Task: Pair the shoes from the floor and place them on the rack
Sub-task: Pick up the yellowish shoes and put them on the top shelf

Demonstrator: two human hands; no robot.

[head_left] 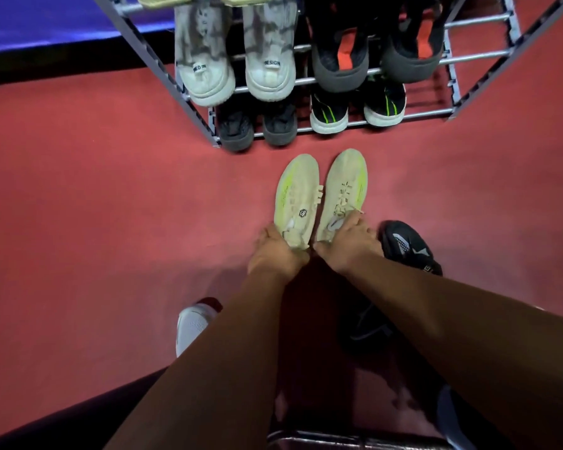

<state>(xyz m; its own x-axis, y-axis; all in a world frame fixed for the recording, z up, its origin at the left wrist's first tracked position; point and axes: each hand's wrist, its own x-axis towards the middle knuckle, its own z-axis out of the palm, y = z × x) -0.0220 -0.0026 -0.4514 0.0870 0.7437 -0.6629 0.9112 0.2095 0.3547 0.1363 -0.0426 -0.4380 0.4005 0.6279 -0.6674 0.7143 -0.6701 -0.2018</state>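
Two pale cream shoes with neon-yellow stripes lie side by side on the red floor, toes toward the rack. My left hand (278,251) grips the heel of the left cream shoe (298,193). My right hand (351,243) grips the heel and collar of the right cream shoe (345,186). The grey metal shoe rack (195,108) stands just beyond them, its tiers holding several pairs. A black shoe (407,245) lies right of my right hand, and another black shoe (368,326) sits partly hidden under my right forearm. A white and red shoe (192,326) lies left of my left forearm.
On the rack sit white-grey sneakers (234,60), black-and-orange shoes (371,47), dark grey shoes (257,128) and black shoes with green stripes (358,108). A blue surface (46,21) lies at the far left. A dark metal bar (338,441) crosses the bottom edge.
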